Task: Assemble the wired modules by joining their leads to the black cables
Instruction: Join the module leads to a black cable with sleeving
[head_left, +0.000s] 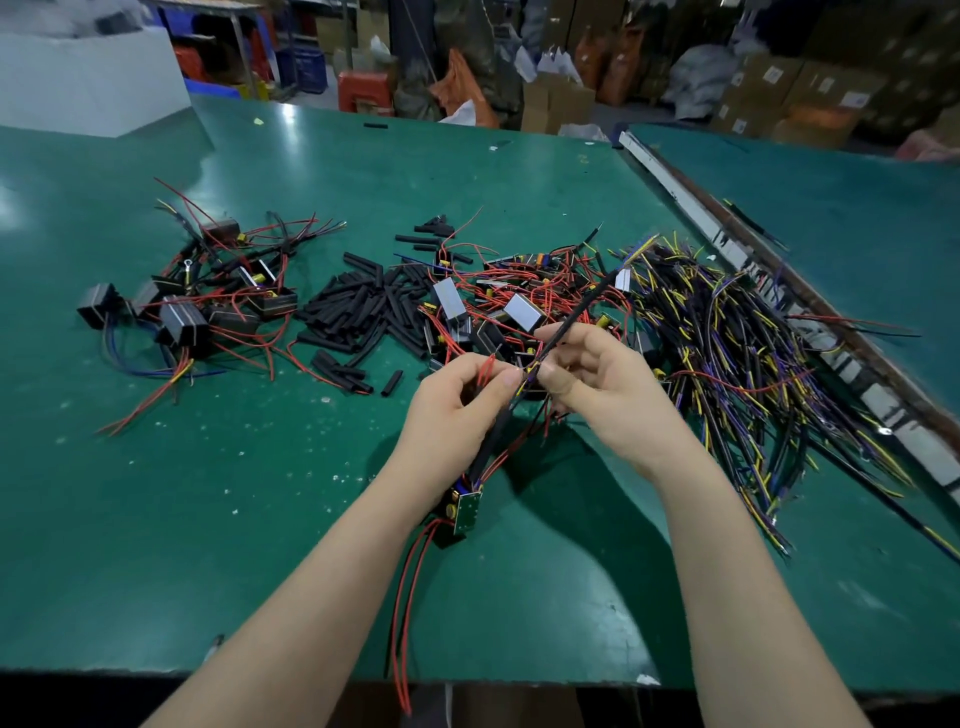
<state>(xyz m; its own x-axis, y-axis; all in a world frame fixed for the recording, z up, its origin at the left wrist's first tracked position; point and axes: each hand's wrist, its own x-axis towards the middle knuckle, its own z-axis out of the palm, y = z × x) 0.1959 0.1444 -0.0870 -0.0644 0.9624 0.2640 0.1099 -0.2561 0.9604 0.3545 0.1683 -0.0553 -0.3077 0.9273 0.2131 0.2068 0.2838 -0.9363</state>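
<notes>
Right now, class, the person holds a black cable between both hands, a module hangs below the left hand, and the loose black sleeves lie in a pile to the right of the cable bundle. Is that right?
One detail is wrong. The head view shows the loose black sleeves lying left of the cable bundle, between two heaps of modules. The rest stands: both hands, left hand and right hand, hold the black cable, and the module hangs below the left.

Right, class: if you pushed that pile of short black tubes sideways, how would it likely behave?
The black tubes are loose, separate pieces, so they would probably scatter. They look round, so some may roll on the smooth table. They look small and hollow, so likely light.
</notes>
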